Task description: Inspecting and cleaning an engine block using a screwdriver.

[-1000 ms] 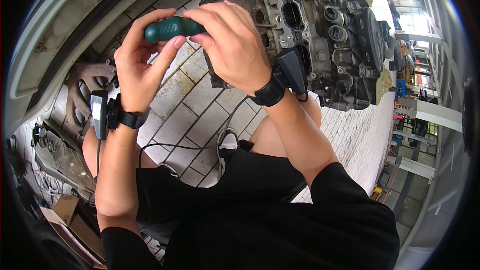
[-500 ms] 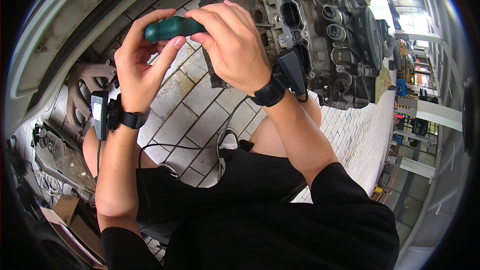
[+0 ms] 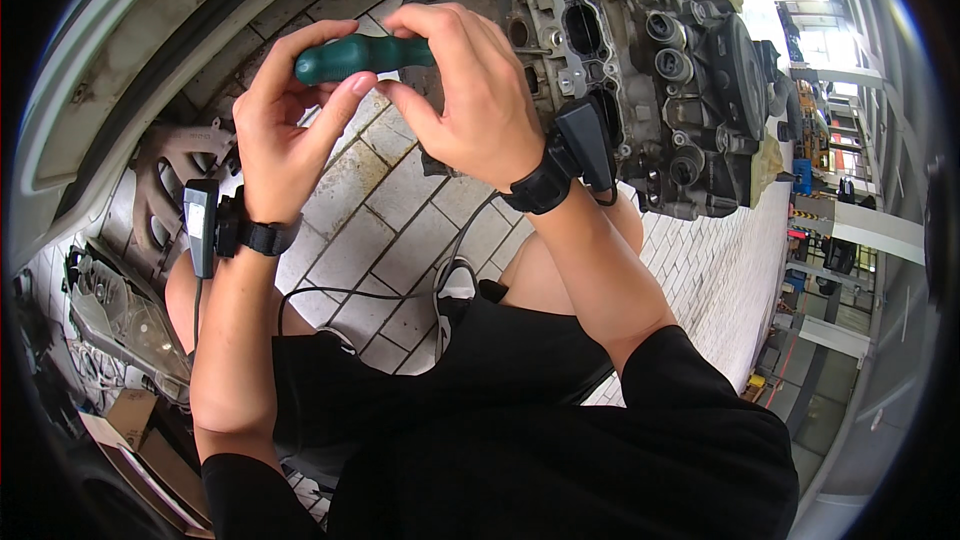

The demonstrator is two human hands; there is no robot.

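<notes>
Green tool handle (image 3: 362,56) pinched between left hand (image 3: 285,130) and right hand (image 3: 465,90), near engine (image 3: 640,60).

Daylight fills the scene, strongest at the upper right, where the opening beyond the engine (image 3: 640,60) is washed out to plain white glare. The paved floor (image 3: 380,210) is evenly lit, with soft shadow under the hands and a darker patch along the lower left. Focus is sharp in the middle. Toward the round black rim straight lines bend hard and detail smears
</notes>
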